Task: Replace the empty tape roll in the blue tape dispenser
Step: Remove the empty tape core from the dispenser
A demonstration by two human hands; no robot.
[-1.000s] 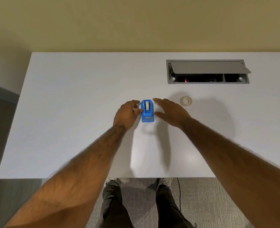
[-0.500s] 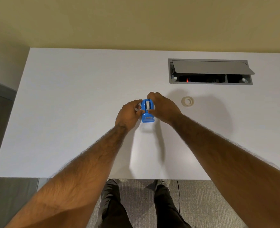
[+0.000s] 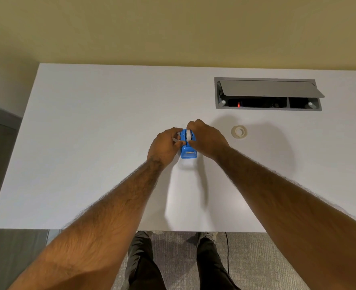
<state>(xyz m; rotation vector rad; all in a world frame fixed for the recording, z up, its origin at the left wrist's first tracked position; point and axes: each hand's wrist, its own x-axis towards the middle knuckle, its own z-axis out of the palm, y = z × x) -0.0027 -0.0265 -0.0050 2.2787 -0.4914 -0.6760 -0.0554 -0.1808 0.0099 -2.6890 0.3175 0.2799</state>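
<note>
The blue tape dispenser (image 3: 188, 152) stands on the white table (image 3: 89, 143), its cutter end toward me. A white roll core (image 3: 188, 135) sits in its cradle. My left hand (image 3: 165, 146) presses against the dispenser's left side with curled fingers. My right hand (image 3: 206, 138) closes over the right side, fingertips pinched on the white core. A clear tape roll (image 3: 239, 131) lies flat on the table to the right, apart from both hands.
A grey cable box (image 3: 268, 94) with its lid propped open is set into the table at the back right. The table's near edge runs just above my legs and the carpet; a yellow wall stands behind.
My right hand went from open beside the dispenser to closed on it and the core. My left hand tightened its hold on the left side. The dispenser stayed in place.
</note>
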